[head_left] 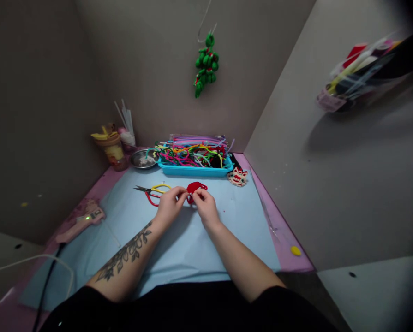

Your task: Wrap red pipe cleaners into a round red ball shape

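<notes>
Seen from above, two bare forearms reach forward over a pale blue sheet (192, 249) spread on a pink counter (289, 240). The left hand (170, 204), its forearm tattooed with leaves, and the right hand (206, 207) meet at the fingertips. Each grip is narrow, pinching the near, lower end of a red pipe-cleaner piece (195, 187). Most of the red piece sticks out beyond the fingertips, on the far side of both hands and just above the sheet.

Scissors (152, 190) with yellow and red handles lie just beside the left hand. Farther back stands a blue tray (192, 171) heaped with coloured pipe cleaners, with a metal dish (143, 159) to its left and a small red-and-white figure (238, 177) to its right. A pink glue gun (83, 220) lies at the left edge. A green ornament (206, 64) hangs on the back wall.
</notes>
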{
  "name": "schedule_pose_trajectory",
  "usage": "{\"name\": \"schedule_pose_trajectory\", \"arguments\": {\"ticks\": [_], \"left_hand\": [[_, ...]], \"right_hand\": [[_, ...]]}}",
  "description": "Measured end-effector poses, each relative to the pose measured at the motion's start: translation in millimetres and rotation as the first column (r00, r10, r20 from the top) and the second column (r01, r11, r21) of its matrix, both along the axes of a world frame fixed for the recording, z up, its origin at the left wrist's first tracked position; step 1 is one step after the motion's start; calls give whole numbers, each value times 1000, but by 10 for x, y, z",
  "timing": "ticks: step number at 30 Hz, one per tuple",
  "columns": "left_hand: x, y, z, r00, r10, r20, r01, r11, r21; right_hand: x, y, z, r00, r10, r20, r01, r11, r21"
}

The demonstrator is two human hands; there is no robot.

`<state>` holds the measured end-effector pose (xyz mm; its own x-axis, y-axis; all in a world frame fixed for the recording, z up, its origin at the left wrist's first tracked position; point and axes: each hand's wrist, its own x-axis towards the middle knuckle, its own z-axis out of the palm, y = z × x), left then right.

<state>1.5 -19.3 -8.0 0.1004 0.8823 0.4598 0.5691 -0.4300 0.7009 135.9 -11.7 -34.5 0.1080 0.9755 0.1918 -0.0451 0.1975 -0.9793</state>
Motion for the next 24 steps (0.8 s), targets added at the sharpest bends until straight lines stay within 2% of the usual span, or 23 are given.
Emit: {"name": "schedule_pose_trajectory", "arguments": {"ticks": [4,7,11,17,21,24], "left_hand": [[18,16,-44,999,-3,39,4,1000,-14],[12,9,-41,1000,9,5,-10,1000,15],[-21,14,-13,996,64,-60,-60,996,60],[-2,9,19,988,103,-116,-97,994,58],[72,10,6,994,109,5,-108,991,-73],[114,54,-40,972,107,208,-57,970,-235]], "right_hand": [[-68,24,-25,942,39,-332,-117,969,-219],[-96,37,-38,897,25,-440,-153,954,-257],[-96,44,-42,929,22,-369,-99,977,-191],[-126,18,-16,954,-27,-298,-10,992,-122],[-143,20,-26,954,-83,-288,45,990,-135],[-116,44,-41,951,-125,-284,95,988,-118]]}}
